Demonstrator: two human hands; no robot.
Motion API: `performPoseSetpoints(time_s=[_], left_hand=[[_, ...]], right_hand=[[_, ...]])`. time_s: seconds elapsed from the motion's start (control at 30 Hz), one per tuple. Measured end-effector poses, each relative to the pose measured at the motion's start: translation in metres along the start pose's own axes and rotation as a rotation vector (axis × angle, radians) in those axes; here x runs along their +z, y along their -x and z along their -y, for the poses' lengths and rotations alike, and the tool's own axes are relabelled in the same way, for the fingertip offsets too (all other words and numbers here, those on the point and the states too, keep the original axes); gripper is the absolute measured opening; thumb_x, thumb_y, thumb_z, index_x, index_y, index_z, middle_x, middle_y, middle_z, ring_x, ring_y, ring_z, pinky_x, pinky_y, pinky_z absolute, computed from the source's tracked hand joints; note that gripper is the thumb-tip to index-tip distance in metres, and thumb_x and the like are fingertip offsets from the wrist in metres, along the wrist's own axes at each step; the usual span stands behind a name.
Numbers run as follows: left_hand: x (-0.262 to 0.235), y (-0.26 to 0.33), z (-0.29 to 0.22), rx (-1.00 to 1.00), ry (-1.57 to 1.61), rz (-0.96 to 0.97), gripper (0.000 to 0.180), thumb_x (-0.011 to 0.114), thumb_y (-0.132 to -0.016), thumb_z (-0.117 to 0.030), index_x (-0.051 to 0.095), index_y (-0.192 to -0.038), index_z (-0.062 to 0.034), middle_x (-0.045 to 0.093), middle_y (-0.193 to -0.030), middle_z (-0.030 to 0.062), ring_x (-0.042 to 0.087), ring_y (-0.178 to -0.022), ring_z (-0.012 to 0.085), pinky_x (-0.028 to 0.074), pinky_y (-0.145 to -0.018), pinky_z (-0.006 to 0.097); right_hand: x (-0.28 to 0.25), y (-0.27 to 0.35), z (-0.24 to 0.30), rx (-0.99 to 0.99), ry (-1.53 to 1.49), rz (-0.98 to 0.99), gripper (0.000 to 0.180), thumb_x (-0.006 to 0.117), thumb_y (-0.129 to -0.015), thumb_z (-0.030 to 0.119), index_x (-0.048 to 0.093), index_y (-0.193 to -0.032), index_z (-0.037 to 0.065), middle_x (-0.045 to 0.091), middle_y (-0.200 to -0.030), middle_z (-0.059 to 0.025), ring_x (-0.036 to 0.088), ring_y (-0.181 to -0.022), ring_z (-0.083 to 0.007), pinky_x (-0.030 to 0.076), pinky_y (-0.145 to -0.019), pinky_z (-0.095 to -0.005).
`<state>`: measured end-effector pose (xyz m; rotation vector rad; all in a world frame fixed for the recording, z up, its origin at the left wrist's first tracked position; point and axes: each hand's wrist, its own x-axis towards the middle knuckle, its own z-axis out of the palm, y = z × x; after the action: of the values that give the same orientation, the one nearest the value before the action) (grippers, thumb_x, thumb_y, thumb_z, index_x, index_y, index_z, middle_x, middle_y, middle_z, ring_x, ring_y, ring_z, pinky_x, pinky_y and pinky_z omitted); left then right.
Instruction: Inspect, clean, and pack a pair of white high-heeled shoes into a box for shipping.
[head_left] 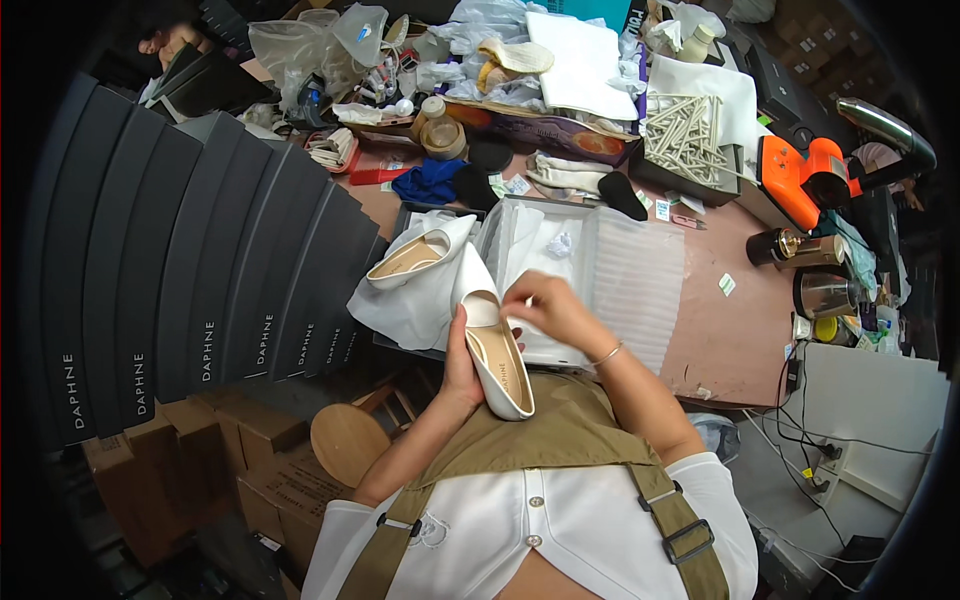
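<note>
A white pointed flat shoe (497, 368) with a beige insole is held toe-away in front of my body. My left hand (460, 365) is wrapped round its left side and underside, the thumb along the edge. My right hand (548, 306) is at the shoe's right rim near the toe opening, fingers curled and pinched; what is between the fingertips, if anything, is too small to tell. The matching white shoe (425, 252) lies on white tissue paper (385, 312) over an open dark box, just left of the held shoe's toe.
A tall row of dark shoe boxes (190, 250) stands at left. Ahead lie a white tray-like box (535, 215), ribbed white foam sheeting (640, 290), socks (565, 175) and a box of white sticks (685, 135). An orange tool (785, 185) sits at right; a wooden stool (350, 443) is below left.
</note>
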<state>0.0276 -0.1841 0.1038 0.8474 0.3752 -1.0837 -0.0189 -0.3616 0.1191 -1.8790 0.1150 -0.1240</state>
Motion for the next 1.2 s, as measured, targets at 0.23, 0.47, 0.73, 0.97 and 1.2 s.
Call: performPoseSetpoints(time_s=[0.23,0.47,0.73,0.97,1.2], left_hand=[[-0.023,0.008,-0.020,-0.001,-0.032,-0.033,0.049,0.049,-0.089,-0.038,0.047,-0.125,-0.0041,0.057,-0.112,0.0137,0.060,-0.099,0.0251,0.052,-0.085,0.038],[-0.028,0.001,-0.050,0.156,-0.379,0.056,0.045,0.058,-0.083,0.001,0.040,-0.124,0.0032,0.054,-0.114,0.0129,0.059,-0.100,0.0200,0.051,-0.086,0.034],[-0.016,-0.022,-0.040,0.222,-0.560,0.024,0.034,0.056,-0.089,-0.004,0.044,-0.120,0.0020,0.056,-0.110,0.0114,0.059,-0.098,0.0165,0.051,-0.081,0.031],[-0.004,-0.014,-0.036,0.108,-0.092,0.236,0.041,0.053,-0.094,-0.022,0.035,-0.128,-0.0057,0.052,-0.114,0.0087,0.052,-0.105,0.0151,0.046,-0.089,0.032],[0.005,-0.005,-0.023,0.279,-0.350,0.131,0.055,0.053,-0.092,-0.011,0.023,-0.138,-0.0091,0.043,-0.126,0.0116,0.048,-0.114,0.0192,0.045,-0.094,0.034]], right_hand=[[-0.010,0.011,-0.062,0.136,0.726,0.009,0.027,0.074,-0.073,0.020,0.064,-0.094,0.005,0.062,-0.093,-0.0124,0.059,-0.091,-0.0283,0.048,-0.073,-0.0402],[0.021,0.026,-0.097,0.109,0.753,-0.042,0.030,0.068,-0.073,0.009,0.059,-0.101,0.006,0.060,-0.094,-0.0100,0.057,-0.093,-0.0292,0.046,-0.073,-0.0418],[0.003,0.019,0.041,0.081,-0.562,-0.297,0.044,0.056,-0.084,-0.004,0.052,-0.127,0.002,0.056,-0.105,-0.0041,0.054,-0.096,-0.0125,0.045,-0.082,-0.0253],[0.026,0.016,0.041,-0.203,0.522,-0.174,0.022,0.066,-0.070,0.004,0.056,-0.091,0.004,0.057,-0.091,-0.0102,0.057,-0.083,-0.0299,0.047,-0.071,-0.0373],[0.029,0.006,0.048,-0.040,0.526,-0.279,0.018,0.063,-0.074,0.004,0.055,-0.091,0.005,0.054,-0.084,-0.0121,0.057,-0.078,-0.0320,0.048,-0.063,-0.0392]])
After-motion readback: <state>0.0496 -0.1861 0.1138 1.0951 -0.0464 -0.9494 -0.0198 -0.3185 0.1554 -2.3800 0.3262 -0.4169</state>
